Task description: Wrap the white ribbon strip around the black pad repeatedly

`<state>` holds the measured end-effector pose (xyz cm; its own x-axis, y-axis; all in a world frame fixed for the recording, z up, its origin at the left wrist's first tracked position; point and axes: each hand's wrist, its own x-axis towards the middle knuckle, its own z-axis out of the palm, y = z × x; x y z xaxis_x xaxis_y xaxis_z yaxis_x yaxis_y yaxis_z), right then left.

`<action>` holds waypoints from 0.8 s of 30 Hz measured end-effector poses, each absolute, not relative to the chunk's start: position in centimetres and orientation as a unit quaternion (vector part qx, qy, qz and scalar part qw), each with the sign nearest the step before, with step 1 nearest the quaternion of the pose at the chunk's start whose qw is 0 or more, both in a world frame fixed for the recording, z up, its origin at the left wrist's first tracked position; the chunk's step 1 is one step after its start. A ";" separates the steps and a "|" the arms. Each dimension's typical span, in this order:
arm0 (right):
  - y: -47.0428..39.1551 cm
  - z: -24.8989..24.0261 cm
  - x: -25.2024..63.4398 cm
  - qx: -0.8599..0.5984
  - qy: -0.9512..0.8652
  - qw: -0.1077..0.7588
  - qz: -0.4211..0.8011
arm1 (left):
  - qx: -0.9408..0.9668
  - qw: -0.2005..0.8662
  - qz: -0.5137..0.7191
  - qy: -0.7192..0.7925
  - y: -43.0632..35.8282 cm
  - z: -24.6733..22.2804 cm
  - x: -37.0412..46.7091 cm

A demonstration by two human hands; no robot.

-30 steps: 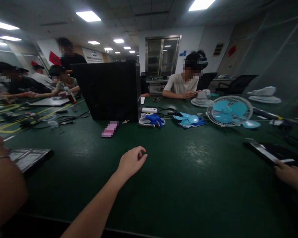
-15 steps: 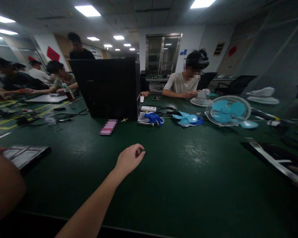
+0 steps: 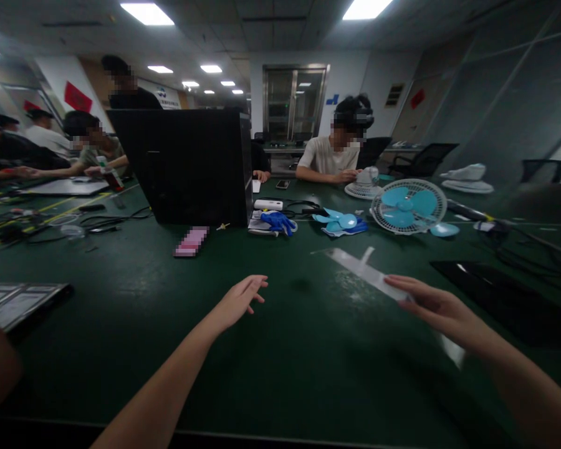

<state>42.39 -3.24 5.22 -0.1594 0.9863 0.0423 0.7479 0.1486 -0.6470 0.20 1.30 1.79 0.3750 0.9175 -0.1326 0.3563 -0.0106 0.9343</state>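
Note:
My right hand point(image 3: 427, 302) grips a long, pale, thin strip point(image 3: 362, 267) with a short tab sticking up from its side; I cannot make out its exact kind. The strip is held tilted above the green table, its far end pointing left, and another pale end shows below my hand. My left hand point(image 3: 240, 302) is over the middle of the table, fingers apart, holding nothing. A flat black panel point(image 3: 500, 299) lies to the right, beyond my right hand.
A black computer case point(image 3: 187, 168) stands at the back left, a pink phone-like object point(image 3: 191, 241) before it. Blue-and-white gloves point(image 3: 278, 222), turquoise fan blades point(image 3: 339, 219) and a fan point(image 3: 407, 207) line the back. A drive-like tray point(image 3: 25, 301) lies left; people sit around.
My right hand has come in from the right edge, carrying the pale strip leftward off the black panel. The fingers of my left hand have spread from a curl. The view has turned slightly right.

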 end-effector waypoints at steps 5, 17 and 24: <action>-5.3 6.2 36.0 -0.445 -0.767 0.191 0.421 | 0.577 0.682 0.256 0.370 0.4 2.3 0.5; -3.9 5.2 36.8 -0.525 -0.788 0.120 0.298 | 0.656 0.601 0.174 0.422 0.6 1.2 1.1; -0.3 5.0 44.3 -0.661 -0.732 0.115 0.120 | 0.670 0.519 0.256 0.465 0.9 1.8 0.7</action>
